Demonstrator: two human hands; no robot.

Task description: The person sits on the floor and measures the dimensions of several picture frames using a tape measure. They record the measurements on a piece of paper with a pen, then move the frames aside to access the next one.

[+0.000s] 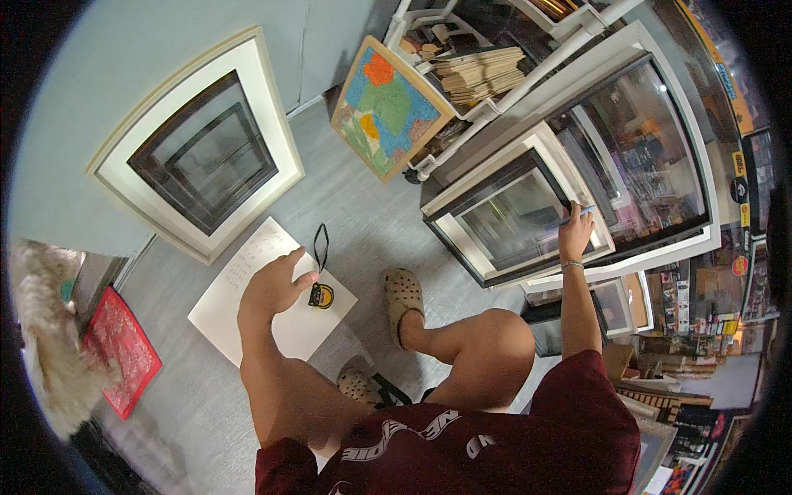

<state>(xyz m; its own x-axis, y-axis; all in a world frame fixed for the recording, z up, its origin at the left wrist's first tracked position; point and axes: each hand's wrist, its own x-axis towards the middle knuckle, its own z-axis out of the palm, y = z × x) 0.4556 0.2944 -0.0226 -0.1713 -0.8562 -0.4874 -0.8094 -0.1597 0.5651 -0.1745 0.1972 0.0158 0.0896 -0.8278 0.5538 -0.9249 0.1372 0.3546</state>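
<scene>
My left hand [279, 285] hovers above a large white sheet [256, 247] with handwriting in its upper part. Its thumb stands apart from its fingers, and nothing shows in its grasp. Just beside the thumb is a yellow and black tape measure [322, 296] with a black strap loop [321, 246]. On the right, my right hand [575, 234] grips a slim blue pen [586, 209] at the edge of a white-bordered picture frame [594, 216]. That frame has a smaller dark-edged frame [511, 216] in front of it, both leaning in a stack.
A big cream frame [198, 153] leans on the wall at left. A colourful mosaic-like picture [386, 110] leans by a white rack [487, 111]. A red flat package [122, 353] lies on the grey floor near pale fur [51, 346]. Crowded shelves [676, 305] stand at right.
</scene>
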